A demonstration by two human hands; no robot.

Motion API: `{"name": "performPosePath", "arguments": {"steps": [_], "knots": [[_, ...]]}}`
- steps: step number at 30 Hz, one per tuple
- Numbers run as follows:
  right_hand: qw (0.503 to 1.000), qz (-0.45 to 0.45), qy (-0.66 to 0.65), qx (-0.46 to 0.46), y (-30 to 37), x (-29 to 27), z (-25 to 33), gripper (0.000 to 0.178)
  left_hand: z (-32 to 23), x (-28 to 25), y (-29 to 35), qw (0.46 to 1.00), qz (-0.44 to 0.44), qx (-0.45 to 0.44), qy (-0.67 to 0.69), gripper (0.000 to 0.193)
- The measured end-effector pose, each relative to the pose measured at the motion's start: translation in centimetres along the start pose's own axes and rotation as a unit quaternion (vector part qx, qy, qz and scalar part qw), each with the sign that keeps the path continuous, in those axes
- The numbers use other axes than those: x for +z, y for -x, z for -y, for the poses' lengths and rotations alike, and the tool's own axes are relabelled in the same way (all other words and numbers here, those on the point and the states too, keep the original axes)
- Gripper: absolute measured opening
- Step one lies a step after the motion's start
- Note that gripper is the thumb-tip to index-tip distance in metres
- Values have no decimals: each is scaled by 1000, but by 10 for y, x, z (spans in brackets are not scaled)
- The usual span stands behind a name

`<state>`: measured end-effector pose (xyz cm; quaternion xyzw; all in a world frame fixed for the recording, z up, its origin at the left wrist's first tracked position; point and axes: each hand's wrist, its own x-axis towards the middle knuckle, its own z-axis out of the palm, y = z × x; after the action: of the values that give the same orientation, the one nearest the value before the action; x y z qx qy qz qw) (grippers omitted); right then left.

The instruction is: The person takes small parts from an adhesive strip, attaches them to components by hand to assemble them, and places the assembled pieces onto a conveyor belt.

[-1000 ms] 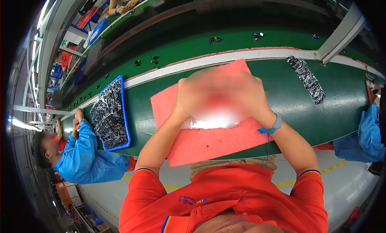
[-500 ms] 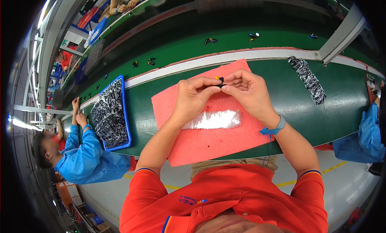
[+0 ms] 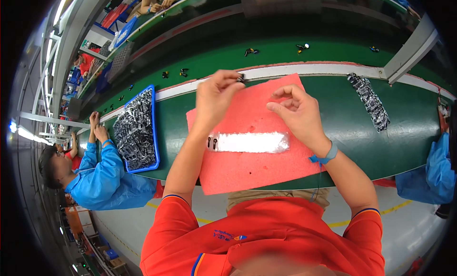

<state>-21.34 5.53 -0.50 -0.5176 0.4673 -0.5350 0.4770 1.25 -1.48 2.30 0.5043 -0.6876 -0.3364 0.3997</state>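
My left hand (image 3: 213, 99) is raised over the far left part of a pink foam sheet (image 3: 238, 176), slightly blurred. Between its thumb and fingertips it pinches a small black part (image 3: 241, 78), too small to make out fully. To the right of it, my right hand (image 3: 299, 115) hovers above the sheet with fingers bent and apart, nothing visible in them. A blue wrist strap (image 3: 328, 154) with a cord is around that wrist. Nearer me on the foam lies a shiny clear plastic strip (image 3: 252, 142), with two small black pieces (image 3: 212, 143) at its left end.
At left stands a blue tray (image 3: 157, 133) heaped with small black parts. A packed strip of black parts (image 3: 370, 103) lies at right, near a metal post (image 3: 413, 50). Beyond a white rail, small parts (image 3: 251, 52) sit on a green belt. A co-worker (image 3: 102, 173) works at left.
My hands have parted. The left has moved left and away from me with the small black part; the right has let go. The black pieces on the plastic strip are now uncovered.
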Motion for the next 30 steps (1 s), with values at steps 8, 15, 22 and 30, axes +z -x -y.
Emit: {"name": "performPosePath", "arguments": {"steps": [8,15,22,30], "knots": [[990,9,121,-75,8,-2,3,13,57,-28,-83,940,-74,47,-329,18],[978,35,172,-112,9,8,4,10,108,-49,-72,909,-103,188,-356,23],[929,81,273,-237,15,11,18,11,12,-95,43,981,75,-65,-166,16],[868,268,284,-308,20,99,23,18,33,-93,121,971,84,-192,114,9]]}}
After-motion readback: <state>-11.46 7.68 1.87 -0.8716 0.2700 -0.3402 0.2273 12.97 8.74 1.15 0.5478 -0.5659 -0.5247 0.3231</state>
